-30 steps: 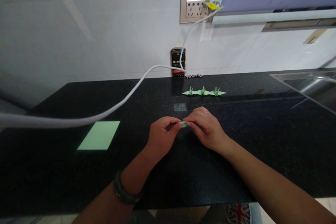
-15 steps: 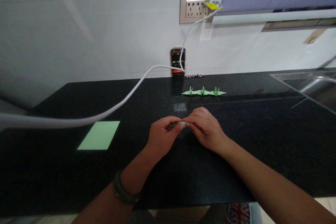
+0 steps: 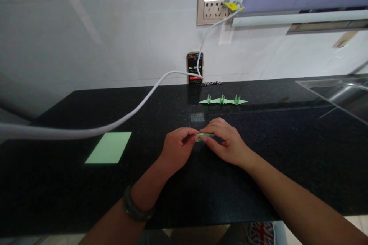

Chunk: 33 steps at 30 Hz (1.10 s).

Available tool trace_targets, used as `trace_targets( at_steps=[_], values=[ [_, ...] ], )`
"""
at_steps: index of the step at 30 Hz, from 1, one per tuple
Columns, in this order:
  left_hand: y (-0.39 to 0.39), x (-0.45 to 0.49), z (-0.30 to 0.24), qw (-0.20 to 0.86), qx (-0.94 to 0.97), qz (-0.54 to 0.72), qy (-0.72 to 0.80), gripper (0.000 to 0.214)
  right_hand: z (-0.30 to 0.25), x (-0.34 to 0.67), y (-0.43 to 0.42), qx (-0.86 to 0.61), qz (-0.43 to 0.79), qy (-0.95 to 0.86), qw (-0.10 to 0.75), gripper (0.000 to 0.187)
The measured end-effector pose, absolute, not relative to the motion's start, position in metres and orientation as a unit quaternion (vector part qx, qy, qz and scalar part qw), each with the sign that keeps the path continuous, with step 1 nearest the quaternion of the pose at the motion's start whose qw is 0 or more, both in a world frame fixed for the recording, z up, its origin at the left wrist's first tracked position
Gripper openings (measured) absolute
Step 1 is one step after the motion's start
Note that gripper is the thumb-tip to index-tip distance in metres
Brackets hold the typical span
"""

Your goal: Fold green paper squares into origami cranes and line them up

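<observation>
Both hands meet over the middle of a black stone counter [image 3: 258, 183]. My left hand [image 3: 176, 149] and my right hand [image 3: 225, 141] each pinch an end of a small folded green paper [image 3: 204, 136], held just above the counter. Fingers of both hands are closed on it, and most of the paper is hidden between them. Three finished green paper cranes [image 3: 222, 100] stand in a row behind the hands.
A flat green paper sheet [image 3: 108, 147] lies at the left. A phone [image 3: 195, 68] showing a timer leans on the wall, with a white cable [image 3: 120, 120] running across from the socket [image 3: 214, 9]. A steel sink [image 3: 339, 92] is at the right.
The right hand's fingers have shifted slightly, and more of the green paper shows between the two hands. The arms have stayed in place.
</observation>
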<state>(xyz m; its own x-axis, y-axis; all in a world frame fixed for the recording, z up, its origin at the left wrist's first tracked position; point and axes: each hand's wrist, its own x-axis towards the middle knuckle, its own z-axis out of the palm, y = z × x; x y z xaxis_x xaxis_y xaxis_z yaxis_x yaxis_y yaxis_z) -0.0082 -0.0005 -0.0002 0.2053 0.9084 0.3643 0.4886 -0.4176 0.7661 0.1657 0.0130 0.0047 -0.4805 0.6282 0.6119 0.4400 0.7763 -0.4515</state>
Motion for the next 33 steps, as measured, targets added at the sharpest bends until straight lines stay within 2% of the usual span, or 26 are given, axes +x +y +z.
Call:
trace_targets(
  at_steps=[4,15,33],
  values=[
    [-0.0008,-0.0078,0.0017,0.234,0.743,0.403,0.48,0.014,0.0048,0.1657,0.0129,-0.324,0.134,-0.85,0.393,0.013],
    [0.0016,-0.0088,-0.001,0.265,0.727,0.397,0.493,0.016,0.0033,0.1657,0.0137,-0.329,0.134,-0.85,0.389,0.01],
    [-0.0007,-0.0079,0.0046,0.225,0.763,0.374,0.476,0.017,0.0038,0.1649,0.0115,-0.34,0.144,-0.844,0.39,0.009]
  ],
)
